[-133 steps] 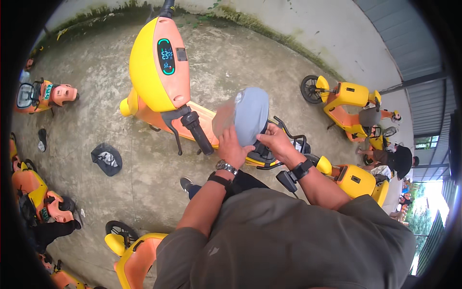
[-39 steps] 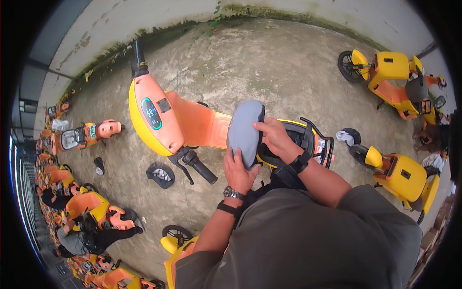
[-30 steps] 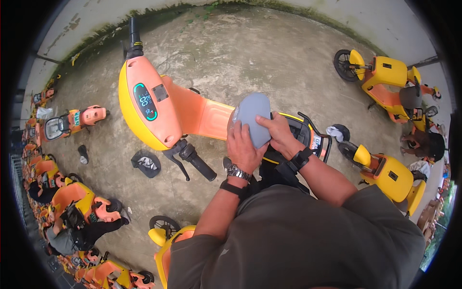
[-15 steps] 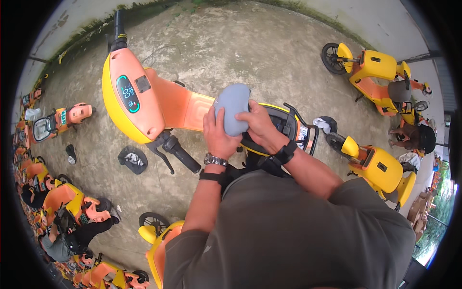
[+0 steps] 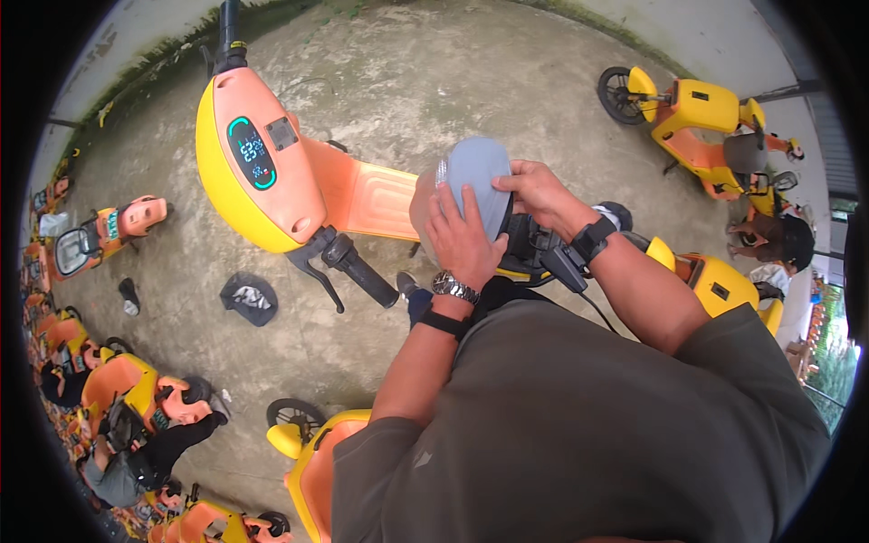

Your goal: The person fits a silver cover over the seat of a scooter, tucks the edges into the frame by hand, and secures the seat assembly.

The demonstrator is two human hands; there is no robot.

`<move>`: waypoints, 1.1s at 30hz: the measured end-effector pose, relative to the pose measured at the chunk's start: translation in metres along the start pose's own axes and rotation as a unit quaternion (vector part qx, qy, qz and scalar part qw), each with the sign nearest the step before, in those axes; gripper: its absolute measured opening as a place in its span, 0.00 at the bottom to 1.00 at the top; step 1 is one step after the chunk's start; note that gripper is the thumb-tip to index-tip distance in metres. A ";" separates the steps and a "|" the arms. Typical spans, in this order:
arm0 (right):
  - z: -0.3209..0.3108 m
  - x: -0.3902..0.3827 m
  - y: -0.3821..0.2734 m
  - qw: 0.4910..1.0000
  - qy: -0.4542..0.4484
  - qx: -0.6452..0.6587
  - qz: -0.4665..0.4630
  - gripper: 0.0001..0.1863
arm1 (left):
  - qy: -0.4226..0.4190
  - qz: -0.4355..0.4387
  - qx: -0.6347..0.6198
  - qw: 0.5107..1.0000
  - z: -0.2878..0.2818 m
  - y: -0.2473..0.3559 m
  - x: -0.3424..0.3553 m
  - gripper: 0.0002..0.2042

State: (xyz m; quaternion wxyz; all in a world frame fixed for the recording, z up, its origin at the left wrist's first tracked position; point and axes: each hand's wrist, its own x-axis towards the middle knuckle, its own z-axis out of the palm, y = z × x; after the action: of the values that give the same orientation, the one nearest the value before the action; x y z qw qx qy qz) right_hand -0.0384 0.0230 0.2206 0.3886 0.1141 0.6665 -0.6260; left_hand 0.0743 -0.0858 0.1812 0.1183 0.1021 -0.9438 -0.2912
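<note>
A grey-blue scooter seat with a brownish section at its left end stands tilted up over the yellow and pale-orange scooter in front of me. My left hand spreads its fingers across the seat's near face, the thumb at its right edge. Gripping the right edge between thumb and fingers is my right hand. Below the hands, part of a dark seat compartment shows. A black wedge-shaped piece with a cable sits under my right forearm. The seat's far side is hidden.
The scooter's handlebar grip and lit display are at the left. A black cover-like item lies on the concrete. More scooters stand right, left and below; people crouch at the far left and right.
The seat has moved slightly up and right and turned, showing its brownish end. My left hand slid right onto its face; my right hand moved to the right edge. My body shifted right.
</note>
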 end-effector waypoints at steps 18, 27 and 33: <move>0.020 -0.012 -0.015 0.993 0.030 0.111 0.010 0.18 | -0.091 0.010 -0.021 0.996 -0.005 0.000 -0.003 0.45; 0.007 0.009 0.006 0.985 0.084 -0.139 -0.052 0.24 | -0.002 0.010 -0.083 0.996 0.017 0.003 0.004 0.44; 0.004 0.008 0.020 0.993 0.046 -0.035 -0.102 0.22 | 0.005 0.004 -0.040 0.999 0.003 0.002 0.010 0.48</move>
State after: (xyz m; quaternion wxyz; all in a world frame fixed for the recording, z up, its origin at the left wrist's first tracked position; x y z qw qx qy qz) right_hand -0.0294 0.0209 0.2005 0.2953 0.0605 0.7134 -0.6326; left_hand 0.0639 -0.0851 0.1818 0.1281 0.0954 -0.9313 -0.3274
